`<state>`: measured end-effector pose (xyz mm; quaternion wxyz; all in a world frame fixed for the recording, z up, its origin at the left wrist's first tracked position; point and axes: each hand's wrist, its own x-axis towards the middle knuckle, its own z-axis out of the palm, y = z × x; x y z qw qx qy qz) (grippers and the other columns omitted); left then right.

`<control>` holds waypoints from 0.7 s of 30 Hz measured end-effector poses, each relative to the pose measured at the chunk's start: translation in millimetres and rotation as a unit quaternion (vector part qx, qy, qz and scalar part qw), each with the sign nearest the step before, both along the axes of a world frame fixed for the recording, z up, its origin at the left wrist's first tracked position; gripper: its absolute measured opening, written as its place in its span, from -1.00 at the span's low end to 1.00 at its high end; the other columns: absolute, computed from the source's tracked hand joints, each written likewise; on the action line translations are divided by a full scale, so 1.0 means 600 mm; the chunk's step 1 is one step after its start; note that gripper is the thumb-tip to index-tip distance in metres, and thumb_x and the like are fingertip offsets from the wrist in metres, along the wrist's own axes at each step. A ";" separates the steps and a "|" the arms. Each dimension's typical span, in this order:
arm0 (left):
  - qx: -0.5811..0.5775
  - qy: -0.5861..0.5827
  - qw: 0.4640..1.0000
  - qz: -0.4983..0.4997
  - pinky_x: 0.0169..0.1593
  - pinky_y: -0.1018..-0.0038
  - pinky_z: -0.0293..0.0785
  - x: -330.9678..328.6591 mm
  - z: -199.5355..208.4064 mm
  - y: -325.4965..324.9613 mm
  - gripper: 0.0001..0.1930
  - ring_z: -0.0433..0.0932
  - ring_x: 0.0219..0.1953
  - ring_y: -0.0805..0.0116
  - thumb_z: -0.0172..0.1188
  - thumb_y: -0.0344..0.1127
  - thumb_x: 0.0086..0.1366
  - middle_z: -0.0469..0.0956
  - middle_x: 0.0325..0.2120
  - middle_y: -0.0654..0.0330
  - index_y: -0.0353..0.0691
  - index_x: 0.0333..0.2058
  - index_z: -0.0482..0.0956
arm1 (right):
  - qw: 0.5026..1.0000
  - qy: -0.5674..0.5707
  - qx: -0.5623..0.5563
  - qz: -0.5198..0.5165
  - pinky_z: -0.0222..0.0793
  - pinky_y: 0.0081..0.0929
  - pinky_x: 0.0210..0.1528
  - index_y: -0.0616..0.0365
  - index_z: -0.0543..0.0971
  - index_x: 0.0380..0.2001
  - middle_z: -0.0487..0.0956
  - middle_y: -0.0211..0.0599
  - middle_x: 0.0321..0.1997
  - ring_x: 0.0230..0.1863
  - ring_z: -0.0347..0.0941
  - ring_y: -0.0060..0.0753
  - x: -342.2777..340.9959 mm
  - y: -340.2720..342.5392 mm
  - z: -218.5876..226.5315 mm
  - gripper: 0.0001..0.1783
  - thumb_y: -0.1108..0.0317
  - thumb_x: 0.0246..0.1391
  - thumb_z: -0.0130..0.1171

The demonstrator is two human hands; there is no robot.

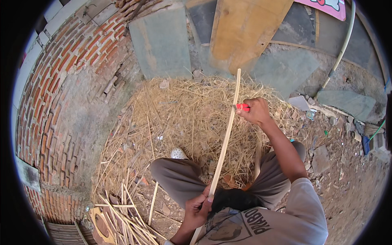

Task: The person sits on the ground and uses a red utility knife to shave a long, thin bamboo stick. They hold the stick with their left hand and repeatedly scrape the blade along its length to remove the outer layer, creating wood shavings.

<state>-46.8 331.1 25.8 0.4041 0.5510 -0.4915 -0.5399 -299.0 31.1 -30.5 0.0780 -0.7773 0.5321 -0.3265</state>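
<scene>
- Brickwork (51,118) curves up the far left, its orange courses giving way to worn grey plaster toward the corner.
- Low down beside it, a yellowish flat piece (98,223) with a rounded edge lies against a loose heap of pale sticks (128,222), crossed over one another every which way.
- Further up, a grey-green panel (161,45) leans at the back, its foot by the straw-coloured shavings (183,110) that cover the ground in front of the person.
- A white shoe (178,153) dotted with holes pokes out past the bent left knee.
- Near the lap, the left hand (198,208) has its fingers closed around the lower part of a long pale strip, thumb laid along it.
- That strip (224,151) slants up and slightly rightward from the lap, over the shavings, its lower end running on below the left hand and its upper end standing free above the right one.
- A red tool (243,107) sits at the strip's upper stretch, gripped in the curled fingers of the right hand (257,112); the fist hides much of it.
- Behind, a tan board (251,28) leans among darker ones.
- Over on the right, a pale pipe (345,45) bends down toward a grey-green slab (347,104), with rubble (320,159) scattered nearby.
</scene>
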 end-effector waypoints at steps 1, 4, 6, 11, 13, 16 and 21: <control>0.013 0.002 1.000 -0.003 -0.47 0.72 0.25 0.000 0.003 0.005 -0.64 0.26 -0.56 0.73 0.06 -0.40 0.38 0.49 -0.49 0.39 -0.36 0.12 0.43 | 1.000 -0.004 0.003 -0.031 0.37 -0.18 -0.50 0.11 0.56 -0.75 0.47 -0.18 -0.76 -0.65 0.47 -0.12 -0.010 -0.010 0.006 -0.25 -0.46 -0.13 0.08; 0.029 0.008 0.999 -0.015 -0.47 0.73 0.25 -0.004 0.007 0.021 -0.62 0.26 -0.55 0.74 0.06 -0.39 0.38 0.43 -0.54 0.43 -0.35 0.14 0.41 | 0.995 -0.021 0.000 -0.098 0.38 -0.15 -0.44 0.14 0.59 -0.71 0.51 -0.13 -0.71 -0.59 0.50 -0.06 -0.048 -0.038 0.013 -0.23 -0.45 -0.10 0.05; 0.014 0.010 1.000 -0.022 -0.46 0.74 0.25 -0.006 0.005 0.030 -0.62 0.25 -0.55 0.74 0.06 -0.40 0.38 0.44 -0.53 0.44 -0.33 0.15 0.40 | 0.993 -0.034 -0.014 -0.109 0.39 -0.12 -0.40 0.15 0.60 -0.69 0.54 -0.10 -0.68 -0.55 0.52 -0.03 -0.056 -0.044 0.007 -0.22 -0.46 -0.08 0.02; 0.011 0.014 0.997 -0.072 -0.41 0.75 0.20 -0.007 0.014 0.057 -0.60 0.22 -0.52 0.74 0.07 -0.44 0.37 0.41 -0.54 0.47 -0.28 0.17 0.39 | 0.960 -0.142 0.108 -0.218 0.36 -0.15 -0.37 0.21 0.59 -0.67 0.50 -0.08 -0.70 -0.53 0.50 -0.02 -0.134 -0.099 -0.006 -0.15 -0.49 -0.03 -0.07; -0.002 0.004 0.997 -0.079 -0.40 0.76 0.18 -0.006 0.020 0.065 -0.59 0.22 -0.50 0.74 0.07 -0.45 0.36 0.40 -0.55 0.48 -0.27 0.17 0.39 | 0.946 -0.167 0.149 -0.236 0.35 -0.15 -0.37 0.23 0.58 -0.67 0.49 -0.07 -0.70 -0.53 0.50 -0.03 -0.131 -0.100 0.001 -0.13 -0.49 -0.01 -0.09; -0.001 -0.022 1.000 -0.022 -0.41 0.76 0.18 0.004 0.003 0.065 -0.60 0.22 -0.50 0.75 0.08 -0.47 0.35 0.37 -0.56 0.47 -0.30 0.16 0.40 | 0.961 -0.146 0.130 -0.196 0.34 -0.13 -0.38 0.22 0.58 -0.67 0.47 -0.06 -0.72 -0.55 0.48 -0.03 -0.097 -0.062 0.023 -0.15 -0.47 0.02 -0.10; -0.020 -0.045 0.996 0.080 -0.48 0.74 0.19 0.015 0.021 0.017 -0.62 0.22 -0.57 0.75 0.08 -0.46 0.35 0.37 -0.60 0.46 -0.34 0.14 0.41 | 0.996 -0.070 0.039 0.033 0.37 -0.23 -0.49 0.11 0.59 -0.67 0.49 -0.21 -0.74 -0.66 0.46 -0.15 0.011 0.055 0.027 -0.26 -0.44 -0.07 0.06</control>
